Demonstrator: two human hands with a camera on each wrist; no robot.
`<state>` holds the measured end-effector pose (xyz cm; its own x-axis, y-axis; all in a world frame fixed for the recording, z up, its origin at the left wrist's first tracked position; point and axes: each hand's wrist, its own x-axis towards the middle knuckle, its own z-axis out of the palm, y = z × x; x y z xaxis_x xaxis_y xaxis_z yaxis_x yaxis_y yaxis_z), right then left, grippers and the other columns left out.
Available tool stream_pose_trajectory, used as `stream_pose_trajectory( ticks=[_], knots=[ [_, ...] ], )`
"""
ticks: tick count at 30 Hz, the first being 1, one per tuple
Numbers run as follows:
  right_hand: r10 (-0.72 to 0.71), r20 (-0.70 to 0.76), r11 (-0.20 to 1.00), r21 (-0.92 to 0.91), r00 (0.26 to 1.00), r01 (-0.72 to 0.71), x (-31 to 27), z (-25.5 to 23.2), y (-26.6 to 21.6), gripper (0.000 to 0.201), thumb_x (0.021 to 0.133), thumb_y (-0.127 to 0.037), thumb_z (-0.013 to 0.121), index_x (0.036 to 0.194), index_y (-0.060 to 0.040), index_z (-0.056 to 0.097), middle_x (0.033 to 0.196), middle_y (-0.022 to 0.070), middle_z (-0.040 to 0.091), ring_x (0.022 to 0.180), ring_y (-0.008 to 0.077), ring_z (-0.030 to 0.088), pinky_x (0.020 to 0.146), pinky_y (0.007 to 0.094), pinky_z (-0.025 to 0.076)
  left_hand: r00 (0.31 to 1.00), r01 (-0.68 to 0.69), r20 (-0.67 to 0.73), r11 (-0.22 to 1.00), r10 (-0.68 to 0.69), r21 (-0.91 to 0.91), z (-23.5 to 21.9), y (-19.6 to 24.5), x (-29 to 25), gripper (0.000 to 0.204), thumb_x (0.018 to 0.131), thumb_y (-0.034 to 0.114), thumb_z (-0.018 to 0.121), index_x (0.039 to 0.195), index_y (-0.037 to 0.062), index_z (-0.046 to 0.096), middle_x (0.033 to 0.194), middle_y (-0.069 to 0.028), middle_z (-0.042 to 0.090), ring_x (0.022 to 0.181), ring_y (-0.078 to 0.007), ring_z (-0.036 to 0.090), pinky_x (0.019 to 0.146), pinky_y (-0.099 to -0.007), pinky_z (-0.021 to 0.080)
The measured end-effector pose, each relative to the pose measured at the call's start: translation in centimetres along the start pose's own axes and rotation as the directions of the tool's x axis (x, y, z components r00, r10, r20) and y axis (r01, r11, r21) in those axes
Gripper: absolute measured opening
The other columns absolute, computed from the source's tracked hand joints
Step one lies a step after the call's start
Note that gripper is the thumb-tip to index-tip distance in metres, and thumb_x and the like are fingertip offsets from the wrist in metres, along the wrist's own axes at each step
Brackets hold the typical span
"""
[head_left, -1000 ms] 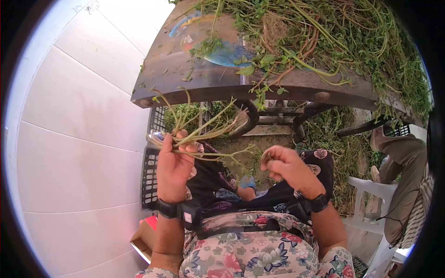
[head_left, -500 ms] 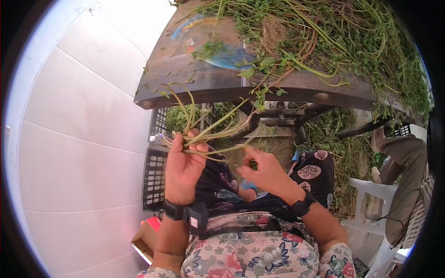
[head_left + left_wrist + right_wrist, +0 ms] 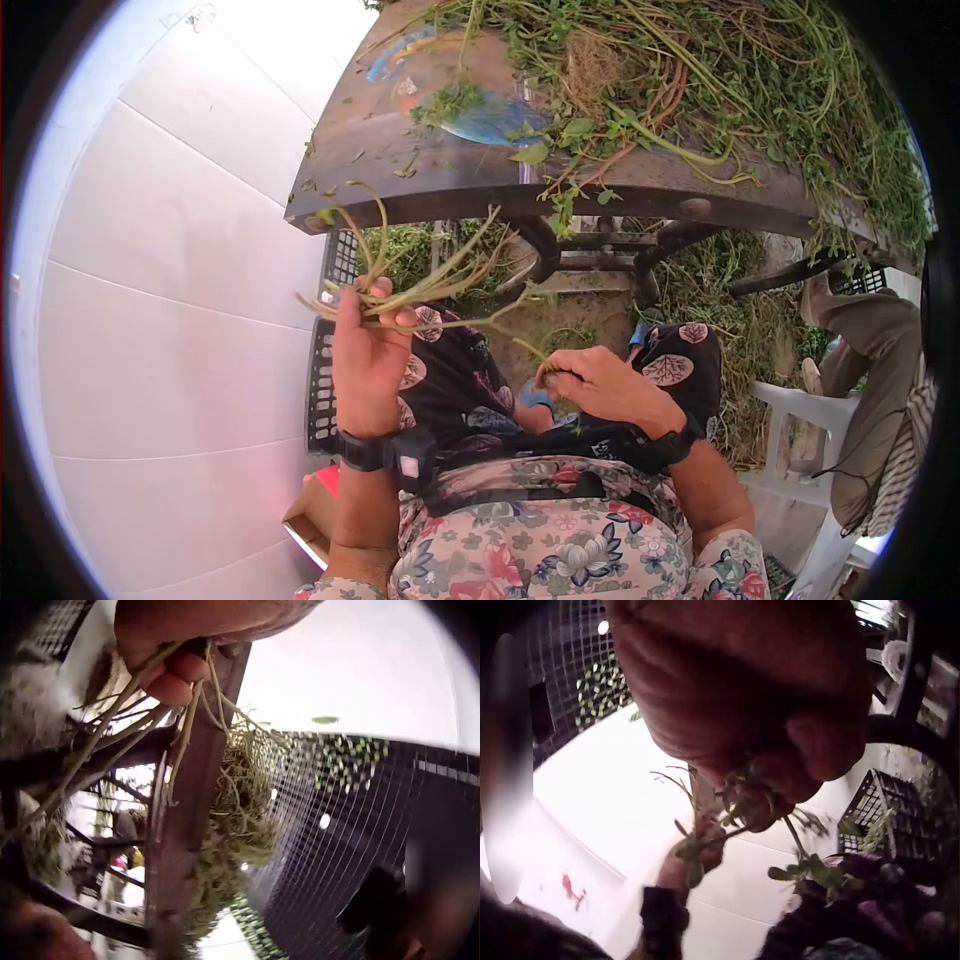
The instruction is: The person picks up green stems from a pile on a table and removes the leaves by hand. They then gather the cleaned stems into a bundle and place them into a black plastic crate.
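Observation:
In the head view my left hand [image 3: 370,360] grips a bunch of thin green stems [image 3: 440,290] that fan out to the upper right. The same stems [image 3: 97,739] hang from the curled fingers of the left hand [image 3: 180,675] in the left wrist view. My right hand [image 3: 615,385], lower and to the right, pinches a green sprig [image 3: 532,349] apart from the bunch. In the right wrist view small leaves [image 3: 810,871] poke out below the curled fingers of the right hand [image 3: 757,712].
A wooden table [image 3: 420,205] with a large heap of greens [image 3: 760,80] stands ahead. Black crates [image 3: 322,385] are at the left beside a white wall [image 3: 180,300]. At the right are a white chair [image 3: 800,405] and another person's legs [image 3: 860,340].
The right hand went in to a stem of the bunch and has drawn back down and right with a sprig. The left hand shifted right, then back left, still gripping the stems.

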<state>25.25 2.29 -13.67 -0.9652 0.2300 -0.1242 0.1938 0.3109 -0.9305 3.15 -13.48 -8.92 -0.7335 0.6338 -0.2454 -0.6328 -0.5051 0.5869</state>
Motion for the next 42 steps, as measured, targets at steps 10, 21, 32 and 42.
stream_pose_trajectory(
  ticks=[10, 21, 32, 42],
  knots=[
    [0.010, -0.019, 0.957, 0.289, 1.000, -0.004, 0.6, -2.5, -4.8, 0.024, 0.093, -0.022, 0.049, 0.095, -0.0008, 0.059, 0.070, 0.0004, 0.057, 0.067, 0.0052, 0.051, 0.062, 0.0219, 0.043, 0.979, -0.187, 0.194, 0.652, 0.063, 0.735, 3.1, -4.6, -2.8, 0.019, 0.091, 0.020, 0.053, 0.092, 0.0016, 0.060, 0.084, -0.0035, 0.062, 0.076, -0.0086, 0.057, 0.068, -0.0238, 0.047],
    [0.001, 0.052, 0.952, 0.305, 0.999, -0.017, 1.3, -4.7, -3.7, 0.020, 0.087, -0.019, 0.051, 0.090, -0.0008, 0.060, 0.068, 0.0027, 0.057, 0.062, 0.0094, 0.053, 0.060, 0.0246, 0.043, 0.895, 0.017, 0.233, 0.551, -0.381, 0.834, 4.2, -2.7, -3.3, 0.018, 0.086, 0.012, 0.058, 0.099, 0.0002, 0.061, 0.068, 0.0049, 0.052, 0.061, -0.0025, 0.045, 0.055, -0.0185, 0.035],
    [-0.030, 0.105, 0.997, 0.074, 0.994, 0.022, 1.7, -3.7, -4.9, 0.024, 0.082, -0.018, 0.050, 0.096, 0.0002, 0.058, 0.074, 0.0197, 0.058, 0.066, 0.0321, 0.058, 0.061, 0.0369, 0.045, 0.932, -0.107, 0.301, 0.640, -0.202, 0.761, 3.7, -4.4, -3.2, 0.012, 0.087, 0.009, 0.060, 0.097, 0.0020, 0.059, 0.075, -0.0004, 0.059, 0.069, -0.0061, 0.054, 0.063, -0.0208, 0.044],
    [-0.190, -0.060, 0.948, -0.272, 0.980, 0.167, 0.9, -2.6, -3.0, 0.018, 0.082, -0.014, 0.048, 0.092, -0.0027, 0.057, 0.076, 0.0182, 0.061, 0.074, 0.0370, 0.060, 0.062, 0.0447, 0.045, 0.931, -0.187, 0.333, 0.587, -0.150, 0.788, 2.8, -4.5, -3.3, 0.013, 0.087, 0.010, 0.061, 0.095, 0.0003, 0.060, 0.074, -0.0025, 0.062, 0.070, -0.0082, 0.058, 0.065, -0.0219, 0.046]
  ],
)
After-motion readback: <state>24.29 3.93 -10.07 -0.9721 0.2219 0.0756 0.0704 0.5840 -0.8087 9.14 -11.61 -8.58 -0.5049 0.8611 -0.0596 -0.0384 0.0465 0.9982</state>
